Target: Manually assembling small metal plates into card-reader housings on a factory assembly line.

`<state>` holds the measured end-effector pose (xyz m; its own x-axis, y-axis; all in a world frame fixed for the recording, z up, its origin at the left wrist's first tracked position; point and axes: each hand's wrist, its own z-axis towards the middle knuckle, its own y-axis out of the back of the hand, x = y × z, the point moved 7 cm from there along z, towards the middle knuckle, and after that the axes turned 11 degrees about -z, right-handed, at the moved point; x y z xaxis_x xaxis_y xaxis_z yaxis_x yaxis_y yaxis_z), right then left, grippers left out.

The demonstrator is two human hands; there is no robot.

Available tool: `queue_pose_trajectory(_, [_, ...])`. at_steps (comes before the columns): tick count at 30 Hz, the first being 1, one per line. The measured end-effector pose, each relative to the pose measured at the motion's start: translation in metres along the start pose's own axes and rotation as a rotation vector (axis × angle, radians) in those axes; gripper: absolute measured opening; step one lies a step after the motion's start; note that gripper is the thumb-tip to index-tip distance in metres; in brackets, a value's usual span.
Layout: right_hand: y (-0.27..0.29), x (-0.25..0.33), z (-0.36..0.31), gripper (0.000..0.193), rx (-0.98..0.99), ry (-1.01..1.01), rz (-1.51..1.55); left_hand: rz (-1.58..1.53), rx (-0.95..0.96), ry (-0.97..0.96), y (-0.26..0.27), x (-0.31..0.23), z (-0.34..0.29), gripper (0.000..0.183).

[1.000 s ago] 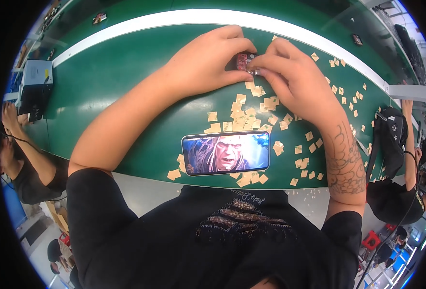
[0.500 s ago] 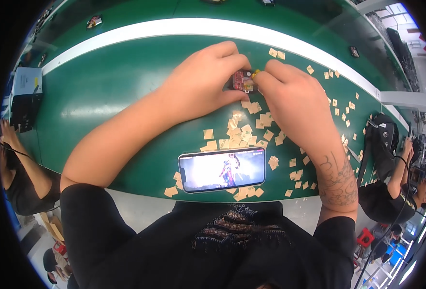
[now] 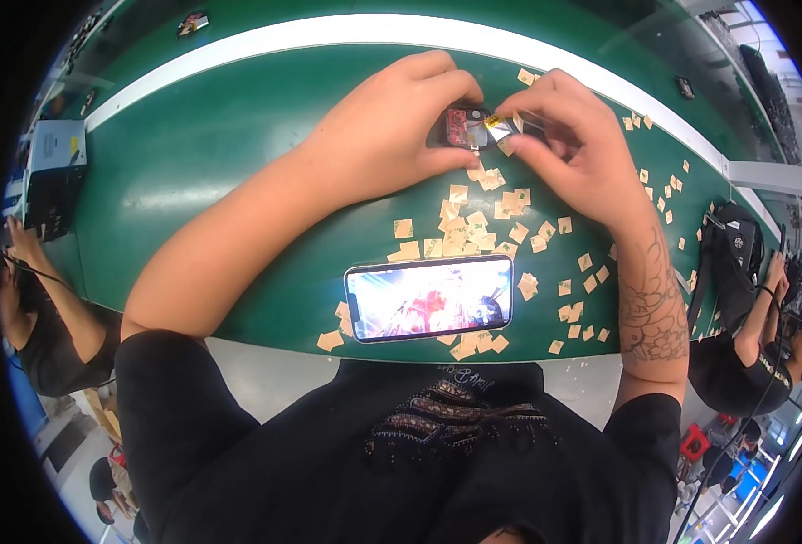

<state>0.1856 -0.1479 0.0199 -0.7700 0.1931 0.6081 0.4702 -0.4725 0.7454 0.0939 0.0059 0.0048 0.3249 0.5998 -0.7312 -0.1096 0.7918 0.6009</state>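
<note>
My left hand curves around a small dark electronic device with a reddish circuit board, gripping it between thumb and fingers near the table's far edge. Just to the right, my right hand pinches a small silver pouch battery with yellow tape at one end. The battery is tilted up beside the device, and whether wires join the two is too small to tell. Small square tan paper pieces lie scattered below and right of my hands.
A phone with a lit screen lies near the table's front edge. Boxes stand at the left end, a black bag at the right. Beyond the white rail, small devices sit on another green surface. Co-workers are at both sides.
My right hand has drawn slightly right and its fingers have spread, bringing the silver battery into sight, tilted up off the device. My left hand still holds the device. The whole view has shifted slightly.
</note>
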Motion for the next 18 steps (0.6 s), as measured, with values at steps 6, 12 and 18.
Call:
queue_pose_trajectory(6, [-0.008, 0.007, -0.004, 0.019, 0.018, 0.126, -0.193, -0.112, 0.085, -0.037, 0.001, -0.002, 0.004, 0.051])
queue_pose_trajectory(12, [-0.014, -0.001, -0.003, 0.014, -0.072, 0.01, 0.011, -0.13, 0.102, -0.024, -0.001, -0.007, 0.003, 0.049])
queue_pose_trajectory(18, [-0.013, -0.01, -0.002, 0.019, 0.022, -0.071, 0.088, -0.022, 0.141, -0.086, -0.002, -0.005, -0.002, 0.036])
